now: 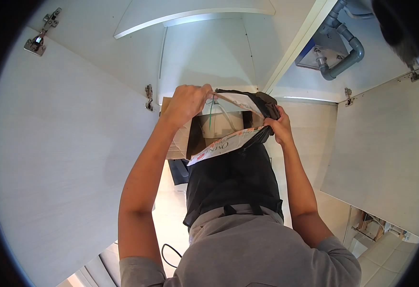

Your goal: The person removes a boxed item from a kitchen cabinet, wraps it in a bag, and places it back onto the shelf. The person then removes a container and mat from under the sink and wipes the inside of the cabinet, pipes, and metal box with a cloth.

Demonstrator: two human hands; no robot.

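A printed white-and-black bag (231, 146) is spread open in front of my waist. A brown cardboard box (177, 141) shows at its left side. Inside the opening sits a cream-coloured rounded object (221, 125) with a white cord or handle; its kind is not clear. My left hand (189, 103) is closed on the bag's upper left edge, above the box. On the opposite side, my right hand (280, 126) pinches the bag's dark, gathered rim between thumb and fingers. A thin green strand (211, 115) hangs near my left fingertips.
An open cabinet with a pale shelf (195, 18) lies ahead. Its large door (70, 158) stands open on my left, another door (377, 153) on my right. A grey drain pipe (351, 60) is at the upper right. A black cable (166, 256) lies on the floor.
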